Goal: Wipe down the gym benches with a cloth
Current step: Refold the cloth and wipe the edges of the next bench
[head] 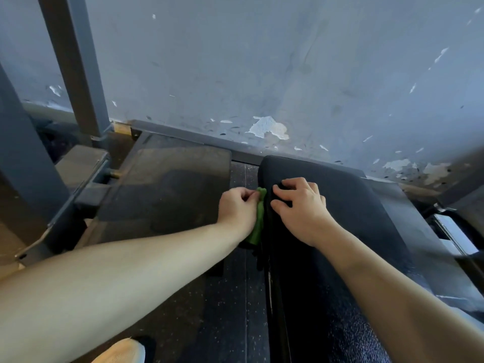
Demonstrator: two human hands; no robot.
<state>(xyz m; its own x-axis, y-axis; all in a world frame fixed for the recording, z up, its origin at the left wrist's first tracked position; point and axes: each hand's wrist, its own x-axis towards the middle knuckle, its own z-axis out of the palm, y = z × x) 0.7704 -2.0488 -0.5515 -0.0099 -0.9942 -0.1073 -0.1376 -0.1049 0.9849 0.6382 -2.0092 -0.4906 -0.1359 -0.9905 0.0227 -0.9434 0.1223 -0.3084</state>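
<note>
The cloth [259,218] is pinched by the left hand [237,209] to rub the bench [361,231] edge, steadied under the right hand [303,208], fingers bent.

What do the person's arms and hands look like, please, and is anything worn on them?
The left forearm and right forearm are bare, with no sleeve in view up to the picture's edge. The left hand and right hand wear no gloves, and no ring, watch or bracelet shows on either.
</note>
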